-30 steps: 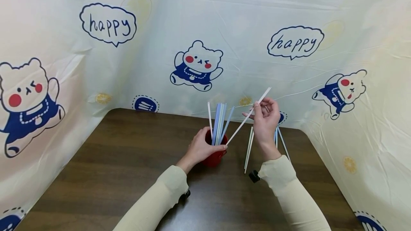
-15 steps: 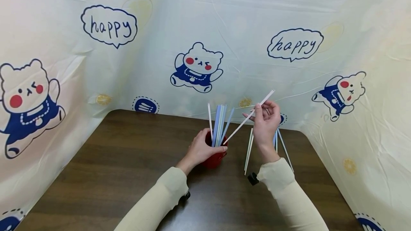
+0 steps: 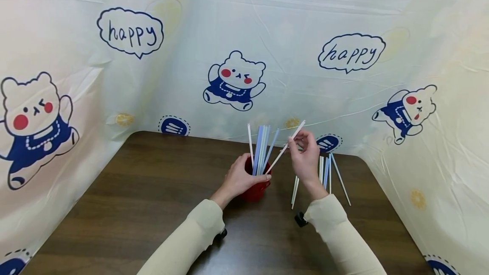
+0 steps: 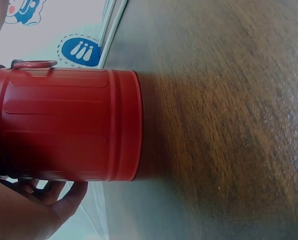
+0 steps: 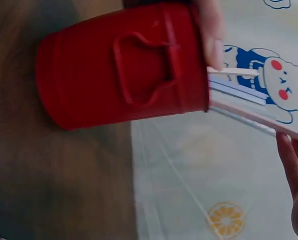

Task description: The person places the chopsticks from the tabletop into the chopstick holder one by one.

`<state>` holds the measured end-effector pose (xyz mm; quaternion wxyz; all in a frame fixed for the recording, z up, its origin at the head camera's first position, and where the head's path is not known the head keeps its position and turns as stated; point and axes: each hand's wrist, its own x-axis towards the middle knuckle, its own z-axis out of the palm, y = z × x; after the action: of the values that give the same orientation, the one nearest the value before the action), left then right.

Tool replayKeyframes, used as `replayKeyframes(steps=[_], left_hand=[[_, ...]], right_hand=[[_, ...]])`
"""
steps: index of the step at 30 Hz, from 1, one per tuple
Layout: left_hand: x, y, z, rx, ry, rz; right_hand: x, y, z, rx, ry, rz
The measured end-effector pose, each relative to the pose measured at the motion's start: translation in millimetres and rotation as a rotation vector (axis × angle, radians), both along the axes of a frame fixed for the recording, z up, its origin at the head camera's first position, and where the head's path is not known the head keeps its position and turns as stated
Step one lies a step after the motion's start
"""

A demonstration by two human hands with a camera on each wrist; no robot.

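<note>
A red ribbed bucket-shaped cup (image 3: 255, 192) with small side handles (image 5: 144, 67) stands on the wooden table. My left hand (image 3: 240, 176) grips it round the rim, its thumb along the near side. Blue, pale green and white straws (image 3: 262, 150) lean upright inside. Between the thumb and fingers of my right hand (image 3: 307, 159) is a pale pink straw (image 3: 278, 158), slanted, its lower end at the cup's mouth on the right side. In the right wrist view, my right fingertips (image 5: 284, 150) touch that straw. The left wrist view shows mostly the cup's wall (image 4: 64, 125).
Several loose white, green and blue straws (image 3: 340, 179) lie on the table (image 3: 153, 207) at the right, partly behind my right hand and wrist. A cloth printed with bears (image 3: 234, 82) hangs round the table's back and sides.
My right hand has moved left and a little down toward the cup with the pink straw, whose lower end has gone from beside the rim to the mouth. My left hand keeps its grip.
</note>
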<state>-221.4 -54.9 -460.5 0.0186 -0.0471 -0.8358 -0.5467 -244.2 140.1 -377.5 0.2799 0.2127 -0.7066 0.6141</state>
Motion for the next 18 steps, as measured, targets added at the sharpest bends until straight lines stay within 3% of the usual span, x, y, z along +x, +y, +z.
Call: replayKeyframes(steps=[5, 9, 18], left_hand=[[0.4, -0.2, -0.4, 0.006, 0.000, -0.005], [0.1, 0.7, -0.5, 0.009, 0.002, -0.007], [-0.7, 0.0, -2.1, -0.003, 0.012, -0.001]], right_hand=[[1.9, -0.9, -18.2, 0.086, -0.113, 0.114], [5.3, -0.7, -24.6, 0.182, -0.178, 0.129], [7.7, 5.3, -21.8, 0.318, -0.308, 0.132]])
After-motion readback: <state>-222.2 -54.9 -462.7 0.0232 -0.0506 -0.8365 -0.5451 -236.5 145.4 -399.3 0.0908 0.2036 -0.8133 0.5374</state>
